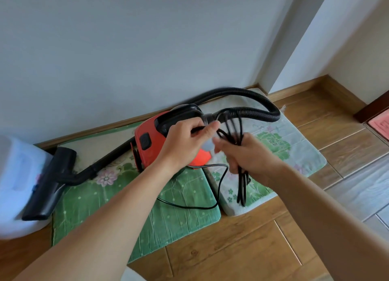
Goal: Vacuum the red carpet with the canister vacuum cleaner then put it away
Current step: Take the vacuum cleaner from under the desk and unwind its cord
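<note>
Both forearms reach in from the near edge, bare, over wood floor (221, 249). Right hand (244, 154) is fisted around a bundle of black cord (242, 184): several loops stick out above the fist toward the hose and hang below it over the pale mat (294, 146). Left hand (185, 144) pinches one strand of the same cord between thumb and fingers, just left of the right hand, in front of the vacuum's black handle.

One loose run of cord leaves the vacuum's near side, drops across the green mat (117, 207) and curves back up toward the hands.

Vacuum (147, 137), red body with black top, sits on the mats close to the white wall (147, 49). Hose (252, 104) loops from its right end, out to the right, then back along the baseboard behind it. Wand (111, 156) runs from behind the body down to the left, ending in the floor head (50, 184), which lies against a white translucent container (14, 186) at far left.

Green mat lies left, pale mat right, edges touching. Pink mat corner (380, 126) shows at the right edge. No red carpet in view.
</note>
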### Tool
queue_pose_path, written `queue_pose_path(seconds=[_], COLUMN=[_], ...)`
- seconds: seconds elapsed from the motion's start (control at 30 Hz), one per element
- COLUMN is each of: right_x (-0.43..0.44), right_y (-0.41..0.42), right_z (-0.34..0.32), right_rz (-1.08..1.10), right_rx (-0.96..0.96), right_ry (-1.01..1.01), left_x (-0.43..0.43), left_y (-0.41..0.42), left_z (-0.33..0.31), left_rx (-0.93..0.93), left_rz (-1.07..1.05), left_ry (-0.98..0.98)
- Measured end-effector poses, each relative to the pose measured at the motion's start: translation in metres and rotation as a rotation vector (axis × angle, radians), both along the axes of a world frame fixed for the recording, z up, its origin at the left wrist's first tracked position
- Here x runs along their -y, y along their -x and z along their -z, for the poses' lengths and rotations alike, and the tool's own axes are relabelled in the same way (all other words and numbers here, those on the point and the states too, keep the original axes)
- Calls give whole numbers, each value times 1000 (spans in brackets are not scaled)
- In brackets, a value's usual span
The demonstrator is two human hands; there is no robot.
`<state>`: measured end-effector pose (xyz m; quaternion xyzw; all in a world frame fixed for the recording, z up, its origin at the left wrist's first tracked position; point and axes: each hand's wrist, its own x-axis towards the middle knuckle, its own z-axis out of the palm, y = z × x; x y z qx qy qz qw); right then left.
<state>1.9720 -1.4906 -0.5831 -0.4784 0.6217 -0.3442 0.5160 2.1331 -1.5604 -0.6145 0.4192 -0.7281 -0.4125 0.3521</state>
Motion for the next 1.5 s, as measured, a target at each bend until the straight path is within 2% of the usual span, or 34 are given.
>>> queue_pose_path(seconds=[0.1, 0.13, 0.2, 0.27, 0.4, 0.53, 0.63, 0.73, 0.8, 0.87, 0.93, 1.03, 1.1, 1.17, 1.23, 1.33, 1.4, 1.5], right_x=[9, 11, 12, 9, 5, 5, 5, 4, 2, 5, 13, 18, 15, 10, 7, 5, 3, -1], right_y=[21, 30, 45, 49, 27, 5, 2, 1, -7, -12, -3, 38, 65, 85, 94, 93, 80, 49], right_z=[-13, -18, -24, -23, -11, -9, -10, -8, -2, 0, -7, -25, -30, -34, -38, -35, -25, -14], right_rz=[326, 451, 654, 732, 462, 399, 270, 108, 180, 315, 474, 766, 850, 862, 857, 770, 559, 190], right_rx=[404, 474, 457, 344, 141, 179, 293, 200, 55, 40, 197, 571, 797, 862, 815, 558, 388, 81], right_ry=[195, 271, 409, 467, 411, 227, 71, 10, -13, -1, 55, 164, 235, 282, 324, 308, 206, 39], left_x=[8, 9, 11, 7, -14, -36, -37, -34, -34, -34, -33, -25, -17, -10, -6, -5, -5, -9], left_y=[-7, -9, -10, -6, 16, 29, 26, 21, 21, 22, 19, 11, 4, -4, -8, -2, 4, 9], left_z=[4, 5, 5, 1, -8, -14, -19, -13, -10, -8, -7, -1, 2, 4, 5, 1, -7, -15], left_rx=[-116, -171, -241, -275, -249, -49, 85, 292, 401, 431, 352, 192, 63, -39, -92, -260, -362, -370], left_rz=[-7, -17, -31, -30, 70, 251, 342, 413, 441, 433, 401, 386, 359, 317, 244, 117, 93, 92], left_ry=[-187, -251, -328, -363, -323, -149, -130, -47, -31, -50, -102, -267, -414, -535, -614, -695, -682, -604])
